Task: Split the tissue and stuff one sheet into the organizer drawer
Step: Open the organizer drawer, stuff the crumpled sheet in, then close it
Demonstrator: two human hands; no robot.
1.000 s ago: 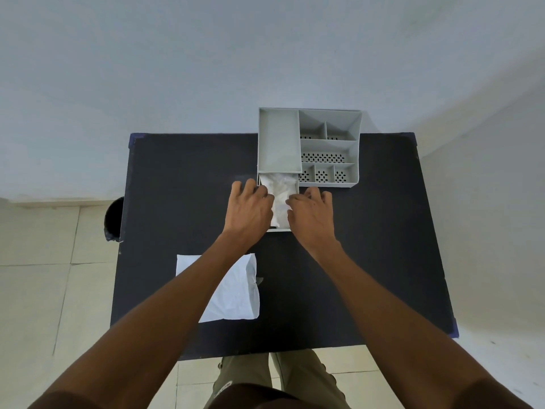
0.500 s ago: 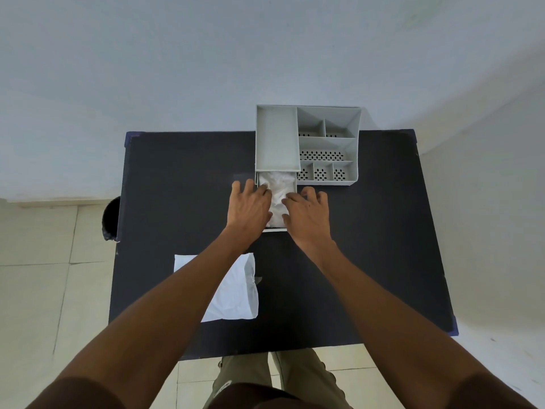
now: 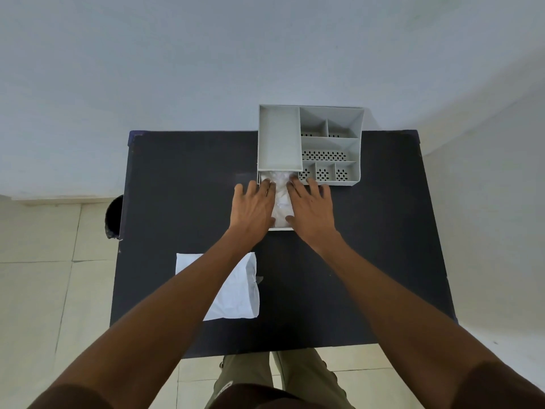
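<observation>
A grey organizer [image 3: 278, 137] stands at the table's far edge, its drawer [image 3: 280, 228] pulled out toward me. A crumpled white tissue sheet [image 3: 280, 193] fills the drawer. My left hand [image 3: 255, 206] lies flat over the drawer's left side and my right hand [image 3: 311, 208] over its right side, fingers spread and pointing at the organizer, fingertips pressing on the tissue. A second flat white sheet [image 3: 239, 293] lies on the table near me, partly under my left forearm.
The black table [image 3: 182, 187] carries everything. The organizer's right half holds several perforated compartments [image 3: 324, 156]. A dark round bin [image 3: 115, 216] stands on the tiled floor by the table's left edge. A pale wall rises behind the table.
Both hands have flattened and slid forward along the drawer toward the organizer, with the fingers now stretched out over the tissue. The drawer appears a little further in.
</observation>
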